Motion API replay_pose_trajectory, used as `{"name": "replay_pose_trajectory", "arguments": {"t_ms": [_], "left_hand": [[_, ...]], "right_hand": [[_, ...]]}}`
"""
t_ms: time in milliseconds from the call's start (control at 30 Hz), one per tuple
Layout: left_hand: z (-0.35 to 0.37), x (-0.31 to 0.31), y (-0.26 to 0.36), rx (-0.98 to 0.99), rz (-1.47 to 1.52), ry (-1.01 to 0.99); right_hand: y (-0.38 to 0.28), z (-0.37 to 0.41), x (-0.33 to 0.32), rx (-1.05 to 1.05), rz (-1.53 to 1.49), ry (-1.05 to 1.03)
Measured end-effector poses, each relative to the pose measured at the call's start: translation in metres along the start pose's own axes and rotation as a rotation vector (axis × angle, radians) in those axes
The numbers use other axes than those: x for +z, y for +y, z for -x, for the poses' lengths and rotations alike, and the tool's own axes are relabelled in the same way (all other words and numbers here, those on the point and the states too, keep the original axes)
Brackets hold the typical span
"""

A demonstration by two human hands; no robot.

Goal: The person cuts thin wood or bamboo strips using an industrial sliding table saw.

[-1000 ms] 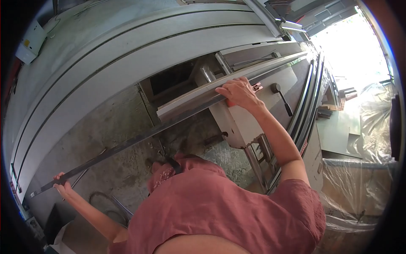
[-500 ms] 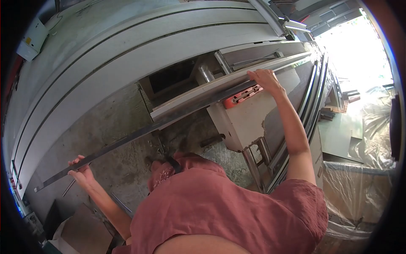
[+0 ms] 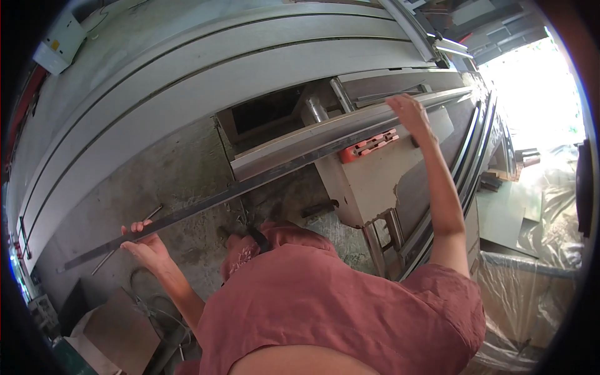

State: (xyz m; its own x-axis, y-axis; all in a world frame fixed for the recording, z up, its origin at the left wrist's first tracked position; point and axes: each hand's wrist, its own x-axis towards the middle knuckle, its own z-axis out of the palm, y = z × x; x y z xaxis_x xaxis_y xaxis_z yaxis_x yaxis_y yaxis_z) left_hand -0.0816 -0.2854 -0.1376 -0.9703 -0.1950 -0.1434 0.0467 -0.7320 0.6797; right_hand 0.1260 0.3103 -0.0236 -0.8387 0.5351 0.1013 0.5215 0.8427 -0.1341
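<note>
A long, narrow dark bar (image 3: 269, 177) runs slantwise across the view, from lower left up to the right. Near its lower left end, my left hand (image 3: 148, 245) is closed on it, thumb on the near side and fingers showing beyond the far edge. My right hand (image 3: 411, 116) is at the upper right part of the bar, fingers bent over it toward a pale rail (image 3: 312, 133); the exact contact of its fingertips is hidden. Just below the bar, an orange-red clamp-like piece (image 3: 369, 147) sits on a pale box-shaped housing (image 3: 369, 184).
A large grey slotted table (image 3: 206, 81) curves along the far side. Several long dark profiles (image 3: 459, 162) lie at the right. Plastic sheeting (image 3: 531, 300) covers a box at lower right. A thin rod (image 3: 107, 259) is near my left hand, with brown board (image 3: 122, 334) below.
The view has shifted slightly. My left hand is farther right along the bar and a little higher. My right hand has moved slightly right, its fingers more bent.
</note>
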Motion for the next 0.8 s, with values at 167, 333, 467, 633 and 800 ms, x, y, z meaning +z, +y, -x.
{"name": "replay_pose_trajectory", "arguments": {"t_ms": [167,333,467,633,800], "left_hand": [[0.001,0.020,-0.001,-0.036,-0.018,0.034],[0.010,0.034,-0.016,-0.023,-0.005,0.048],[0.032,0.049,-0.037,-0.027,0.053,-0.015],[0.057,0.053,-0.053,-0.099,-0.044,0.088],[0.052,0.032,-0.034,-0.113,-0.153,0.062]], "right_hand": [[-0.161,0.055,0.012,-0.573,-0.214,-0.232],[-0.179,0.068,0.045,-0.578,-0.223,-0.068],[-0.152,0.063,0.056,-0.559,-0.146,-0.011],[-0.134,0.061,0.052,-0.559,-0.061,-0.003],[-0.134,0.061,0.056,-0.552,-0.050,-0.024]]}}
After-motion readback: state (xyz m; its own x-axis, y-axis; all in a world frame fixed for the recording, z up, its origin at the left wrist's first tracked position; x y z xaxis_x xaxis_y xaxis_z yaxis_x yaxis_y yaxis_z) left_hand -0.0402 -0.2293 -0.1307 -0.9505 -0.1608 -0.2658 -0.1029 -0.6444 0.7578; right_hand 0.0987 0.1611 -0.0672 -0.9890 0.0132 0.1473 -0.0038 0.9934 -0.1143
